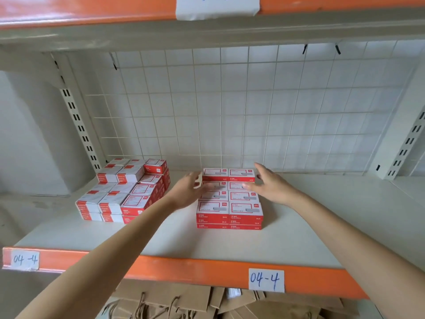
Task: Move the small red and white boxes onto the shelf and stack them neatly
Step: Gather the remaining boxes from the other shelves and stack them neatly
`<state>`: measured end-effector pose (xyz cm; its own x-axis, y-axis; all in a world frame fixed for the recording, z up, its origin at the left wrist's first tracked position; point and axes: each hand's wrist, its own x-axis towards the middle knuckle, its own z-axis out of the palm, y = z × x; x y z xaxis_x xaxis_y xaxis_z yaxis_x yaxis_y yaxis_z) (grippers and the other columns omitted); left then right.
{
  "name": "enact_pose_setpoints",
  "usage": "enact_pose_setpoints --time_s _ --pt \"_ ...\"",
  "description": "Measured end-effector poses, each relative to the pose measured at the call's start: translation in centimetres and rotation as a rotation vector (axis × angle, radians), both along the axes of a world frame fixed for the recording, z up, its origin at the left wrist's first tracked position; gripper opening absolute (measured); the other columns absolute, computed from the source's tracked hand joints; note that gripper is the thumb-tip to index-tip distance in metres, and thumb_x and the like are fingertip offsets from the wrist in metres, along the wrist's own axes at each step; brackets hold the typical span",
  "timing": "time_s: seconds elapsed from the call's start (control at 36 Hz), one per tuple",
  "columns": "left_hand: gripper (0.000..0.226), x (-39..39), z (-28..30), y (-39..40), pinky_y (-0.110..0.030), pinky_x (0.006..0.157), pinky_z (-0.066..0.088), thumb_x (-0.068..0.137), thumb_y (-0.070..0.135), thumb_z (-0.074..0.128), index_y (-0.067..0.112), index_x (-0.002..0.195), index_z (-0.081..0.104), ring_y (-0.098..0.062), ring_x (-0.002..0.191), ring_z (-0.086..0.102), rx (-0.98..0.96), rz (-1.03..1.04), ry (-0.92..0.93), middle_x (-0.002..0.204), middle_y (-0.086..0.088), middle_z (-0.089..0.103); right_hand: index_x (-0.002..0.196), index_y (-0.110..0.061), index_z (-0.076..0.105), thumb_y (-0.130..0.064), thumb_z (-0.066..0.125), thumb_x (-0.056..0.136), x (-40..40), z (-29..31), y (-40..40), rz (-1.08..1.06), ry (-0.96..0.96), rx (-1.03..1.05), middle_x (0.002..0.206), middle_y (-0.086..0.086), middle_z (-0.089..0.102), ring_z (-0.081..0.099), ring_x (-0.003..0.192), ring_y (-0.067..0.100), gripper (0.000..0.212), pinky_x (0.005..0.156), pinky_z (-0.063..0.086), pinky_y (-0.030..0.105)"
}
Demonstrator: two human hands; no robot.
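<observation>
1. While both arms reach in from the lower frame, we note the red and white boxes [230, 199] sit mid-frame on the shelf [322, 226], a block two wide and four deep, about three layers high.
2. The block's long axis runs away from us, front edge toward the orange rail [207, 270], far end near the wire grid back [230, 100].
3. Left hand [186, 192]: fingers spread and fairly straight, gripping nothing, just beside the block's left flank toward its far half. Motion blur hides whether the fingertips touch the cardboard.
4. Right hand [269, 183]: open, fingers extended, hovering over the far right corner of the block; contact unclear.
5. Key relation: the block lies between the hands, each hand on its own side, both about equally near. We judge the next move as a squeeze or pat inward from both flanks to square the columns.
6. A second stack [124, 192] stands at middle left, skewed to the rail, well apart from both hands.
7. Below the shelf, brown paper bags [184, 305] lie in a heap.
</observation>
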<state>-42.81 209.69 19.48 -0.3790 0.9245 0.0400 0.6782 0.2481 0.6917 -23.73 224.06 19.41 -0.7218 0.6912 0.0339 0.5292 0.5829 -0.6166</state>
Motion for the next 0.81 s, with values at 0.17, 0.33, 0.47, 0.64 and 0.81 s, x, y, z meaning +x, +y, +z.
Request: enact_pose_setpoints --time_s 0.17,0.33,0.47,0.64,0.81 --pt "0.065 2.6 -1.3 -3.8 -0.030 0.099 0.045 0.082 0.058 0.060 0.011 0.126 0.053 -0.019 0.121 0.054 0.097 0.046 -0.094 0.131 -0.004 0.056 0.134 -0.026 0.038 -0.050 0.059 0.083 2.7 -0.9 -2.9 0.051 0.066 -0.116 0.144 -0.005 0.041 0.037 0.135 0.016 0.060 0.108 0.031 0.032" --pt "0.044 4.2 -2.1 -4.8 -0.015 0.071 0.044 0.075 0.045 0.073 0.021 0.111 0.063 -0.008 0.092 0.063 0.108 0.115 -0.038 0.101 0.011 0.067 0.124 -0.032 0.046 -0.038 0.071 0.080 3.8 -1.4 -5.7 0.044 0.165 -0.185 0.122 -0.016 0.057 0.053 0.113 0.005 0.051 0.098 0.041 0.025" --pt "0.040 5.1 -2.2 -5.4 -0.001 0.058 0.039 0.072 0.037 0.079 0.019 0.107 0.068 0.000 0.076 0.059 0.161 0.193 -0.019 0.096 0.009 0.069 0.122 -0.038 0.044 -0.030 0.075 0.077 4.2 -1.5 -7.1 0.042 0.195 -0.202 0.105 -0.024 0.055 0.052 0.100 0.000 0.055 0.086 0.037 0.016" --pt "0.041 5.7 -2.4 -5.3 0.000 0.055 0.039 0.072 0.035 0.080 0.016 0.106 0.069 -0.004 0.073 0.057 0.170 0.223 -0.014 0.101 0.002 0.071 0.124 -0.025 0.055 -0.029 0.075 0.078 3.9 -2.1 -7.6 -0.012 0.183 -0.108 0.119 -0.009 0.063 0.053 0.098 0.003 0.050 0.083 0.037 0.016" --pt "0.038 5.9 -2.6 -5.2 -0.003 0.052 0.039 0.072 0.035 0.079 0.012 0.101 0.070 -0.001 0.065 0.054 0.175 0.256 -0.007 0.095 0.000 0.071 0.122 -0.026 0.058 -0.030 0.075 0.078 3.8 -2.3 -7.5 -0.030 0.191 -0.099 0.118 -0.008 0.065 0.059 0.104 0.009 0.048 0.086 0.041 0.019"
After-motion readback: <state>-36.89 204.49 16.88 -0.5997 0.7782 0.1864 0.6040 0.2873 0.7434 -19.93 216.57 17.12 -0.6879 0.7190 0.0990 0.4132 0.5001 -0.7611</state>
